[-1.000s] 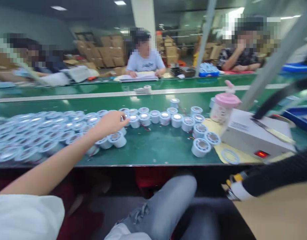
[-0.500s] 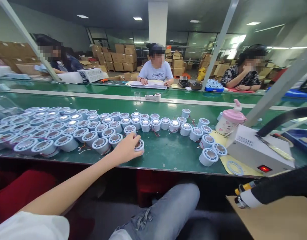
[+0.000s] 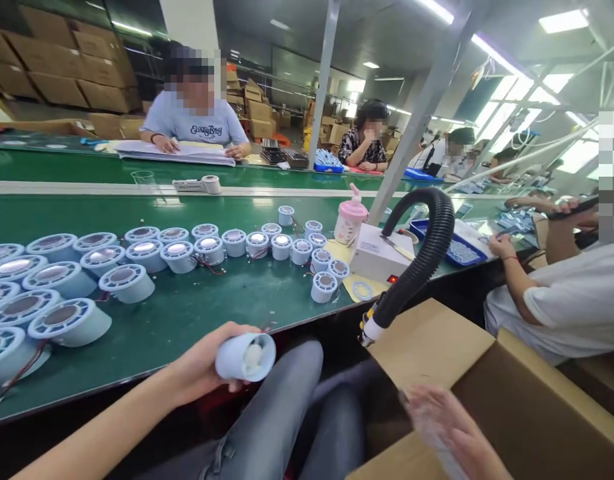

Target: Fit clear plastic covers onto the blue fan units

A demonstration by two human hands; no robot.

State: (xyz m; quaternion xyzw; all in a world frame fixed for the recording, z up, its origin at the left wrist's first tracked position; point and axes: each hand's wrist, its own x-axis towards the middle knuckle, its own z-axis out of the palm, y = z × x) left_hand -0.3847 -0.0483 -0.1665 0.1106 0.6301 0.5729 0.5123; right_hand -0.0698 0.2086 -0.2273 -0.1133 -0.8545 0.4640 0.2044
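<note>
**Left hand (image 3: 207,357) held a blue cup (image 3: 229,360) off the bench edge; right hand (image 3: 451,427) blurred at the carton (image 3: 431,340)**

At left, matching cups (image 3: 69,317) crowded the green bench (image 3: 237,300), ringed ends up, with thin wires (image 3: 17,382) trailing from some; standing them that way likely kept them steady and easy to pick up. Just off the bench's near edge, the left hand was curled around the blue cup, its palm behind the side wall and fingertips showing underneath. The cup lay tipped on its side, open end toward the right and the camera, perhaps to leave its mouth free; a white lump showed inside.

Farther right, a single curving line of cups led to yellow paper (image 3: 339,252), where a grey box (image 3: 374,257) stood near a pink-lidded mug (image 3: 351,223), the paper probably there to protect the bench. A black hose (image 3: 411,283) arched over and hung beside the carton. At the carton's opening, the right hand was partly bent around something clear and crinkled, possibly plastic film; blur hid how far it was closed. At far right, a co-worker's hand (image 3: 503,248) was near a blue tray (image 3: 464,262).
</note>
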